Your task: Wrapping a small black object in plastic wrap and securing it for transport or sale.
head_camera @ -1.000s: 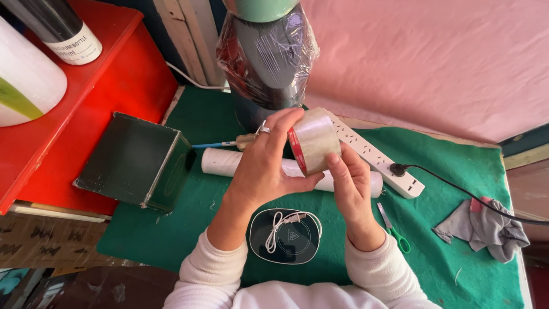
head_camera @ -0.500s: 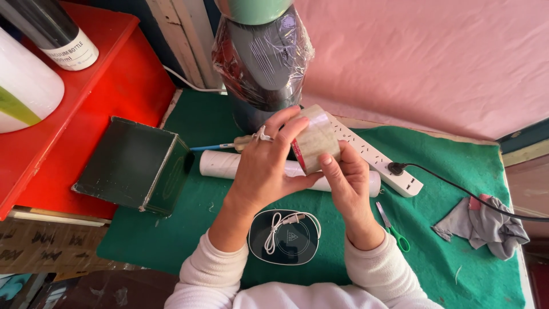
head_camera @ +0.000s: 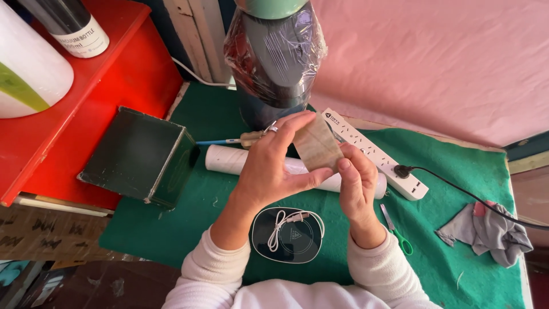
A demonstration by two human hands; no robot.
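Note:
Both hands hold a roll of clear-brown packing tape (head_camera: 316, 147) above a green felt-covered table (head_camera: 189, 226). My left hand (head_camera: 269, 166), with a ring on one finger, wraps the roll from the left, thumb under it. From the right, my right hand (head_camera: 355, 186) pinches the roll's lower edge with thumb and fingers. Just behind the hands lies a white paper tube (head_camera: 234, 160), and below them sits a round black disc (head_camera: 287, 234) with a white cord coiled on top.
A dark cylinder wrapped in plastic film (head_camera: 274, 54) stands at the back. A white power strip (head_camera: 377, 154) with a black plug crosses behind the hands. A dark green box (head_camera: 140, 155) sits left, green-handled scissors (head_camera: 396, 230) and a grey cloth (head_camera: 489, 232) right. A red shelf (head_camera: 108, 86) holds bottles.
The tape roll has been turned in my hands: its open face showed a second ago, now its flat outer band faces me. My hands stayed in place above the table.

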